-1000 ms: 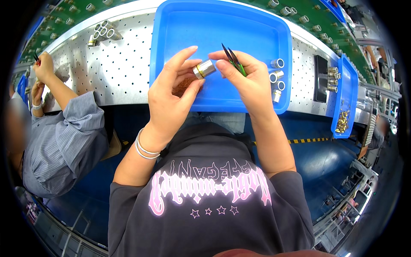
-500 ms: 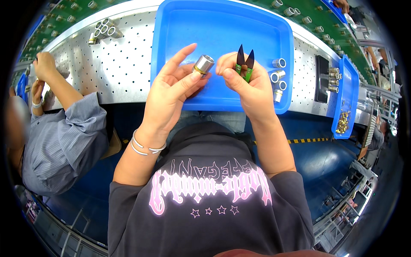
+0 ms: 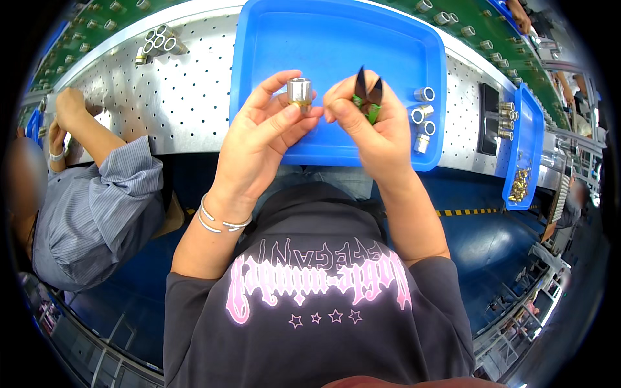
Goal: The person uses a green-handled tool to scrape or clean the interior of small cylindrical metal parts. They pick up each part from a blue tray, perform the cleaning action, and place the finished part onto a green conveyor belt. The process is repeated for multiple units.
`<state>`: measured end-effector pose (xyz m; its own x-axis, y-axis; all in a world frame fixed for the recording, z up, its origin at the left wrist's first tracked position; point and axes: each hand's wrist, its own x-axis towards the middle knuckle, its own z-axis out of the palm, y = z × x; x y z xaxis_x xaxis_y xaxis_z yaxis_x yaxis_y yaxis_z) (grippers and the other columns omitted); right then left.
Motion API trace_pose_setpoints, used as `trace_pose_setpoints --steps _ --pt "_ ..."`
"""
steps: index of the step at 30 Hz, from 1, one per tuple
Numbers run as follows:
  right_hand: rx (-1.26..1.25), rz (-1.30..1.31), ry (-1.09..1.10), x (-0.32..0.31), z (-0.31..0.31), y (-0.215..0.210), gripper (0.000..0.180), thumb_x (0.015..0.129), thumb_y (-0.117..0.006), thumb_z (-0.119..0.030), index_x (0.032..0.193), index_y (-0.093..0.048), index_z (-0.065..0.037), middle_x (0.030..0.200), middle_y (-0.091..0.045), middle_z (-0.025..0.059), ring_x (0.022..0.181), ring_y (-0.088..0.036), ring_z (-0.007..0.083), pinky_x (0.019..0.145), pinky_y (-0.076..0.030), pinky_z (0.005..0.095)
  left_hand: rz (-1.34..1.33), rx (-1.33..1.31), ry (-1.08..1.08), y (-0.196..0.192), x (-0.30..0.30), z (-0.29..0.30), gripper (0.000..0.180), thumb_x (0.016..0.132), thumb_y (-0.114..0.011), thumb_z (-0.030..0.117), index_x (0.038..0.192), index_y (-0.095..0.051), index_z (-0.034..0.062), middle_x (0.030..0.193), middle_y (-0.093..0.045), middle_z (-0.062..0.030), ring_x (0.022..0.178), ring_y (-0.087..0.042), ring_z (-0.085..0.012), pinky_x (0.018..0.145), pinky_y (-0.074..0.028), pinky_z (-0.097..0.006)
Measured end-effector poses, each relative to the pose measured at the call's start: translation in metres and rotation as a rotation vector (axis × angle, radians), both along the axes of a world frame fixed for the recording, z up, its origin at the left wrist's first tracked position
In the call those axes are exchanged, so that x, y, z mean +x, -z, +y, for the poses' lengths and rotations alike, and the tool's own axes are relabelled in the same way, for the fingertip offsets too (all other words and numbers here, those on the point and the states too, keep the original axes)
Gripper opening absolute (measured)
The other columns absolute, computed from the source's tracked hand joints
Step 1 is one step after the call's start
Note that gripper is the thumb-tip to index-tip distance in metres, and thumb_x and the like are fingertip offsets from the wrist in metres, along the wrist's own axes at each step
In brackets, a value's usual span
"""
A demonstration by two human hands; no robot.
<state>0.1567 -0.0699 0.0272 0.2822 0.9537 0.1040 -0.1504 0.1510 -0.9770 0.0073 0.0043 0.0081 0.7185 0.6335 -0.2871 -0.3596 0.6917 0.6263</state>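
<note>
My left hand [image 3: 265,126] pinches a short silver metal sleeve [image 3: 299,90] with a brass-coloured lower band, holding it over the blue tray [image 3: 336,155]. Beside it, my right hand [image 3: 372,126] is closed around small thread snips [image 3: 370,97] with green handles and dark blades pointing up. The snips sit apart from the sleeve. My right thumb and forefinger are close together near the sleeve; anything between their tips is too small to make out. Several similar sleeves [image 3: 423,113] lie at the tray's right side.
Perforated metal worktop [image 3: 200,97] runs under the tray, bearing a cluster of sleeves [image 3: 159,41] at left. On the right are a black flat case [image 3: 488,119] and a smaller blue tray [image 3: 522,155] with brass parts. A co-worker's arm [image 3: 90,126] is at left; a green conveyor [image 3: 479,39] carries sleeves behind.
My left hand has turned the sleeve from tilted to nearly upright and shifted it slightly left. The blades of the snips have come closer together.
</note>
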Motion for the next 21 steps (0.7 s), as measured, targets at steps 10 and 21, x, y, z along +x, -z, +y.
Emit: trace_pose_setpoints --steps 10,21 --pt "0.007 -0.068 -0.01 0.0047 -0.0007 0.0041 0.008 0.088 -0.059 -0.007 0.088 -0.054 -0.001 0.08 -0.056 0.0029 0.075 -0.051 0.0082 0.069 -0.042 0.022 -0.002 -0.015 -0.01 0.0005 -0.0025 0.0072 0.043 0.088 -0.058 0.008 0.129 -0.043 0.0034 0.114 -0.056 -0.0143 0.097 -0.061 -0.0204 0.085 -0.051 -0.027" --pt "0.014 -0.156 0.024 0.0059 -0.0061 0.0073 0.005 0.086 -0.059 -0.004 0.086 -0.055 -0.001 0.077 -0.056 0.0016 0.071 -0.05 0.0072 0.064 -0.042 0.0209 -0.023 0.002 -0.034 0.0012 -0.0023 0.0104 0.045 0.088 -0.058 0.007 0.129 -0.042 0.003 0.115 -0.056 -0.0146 0.097 -0.061 -0.0199 0.084 -0.052 -0.027"
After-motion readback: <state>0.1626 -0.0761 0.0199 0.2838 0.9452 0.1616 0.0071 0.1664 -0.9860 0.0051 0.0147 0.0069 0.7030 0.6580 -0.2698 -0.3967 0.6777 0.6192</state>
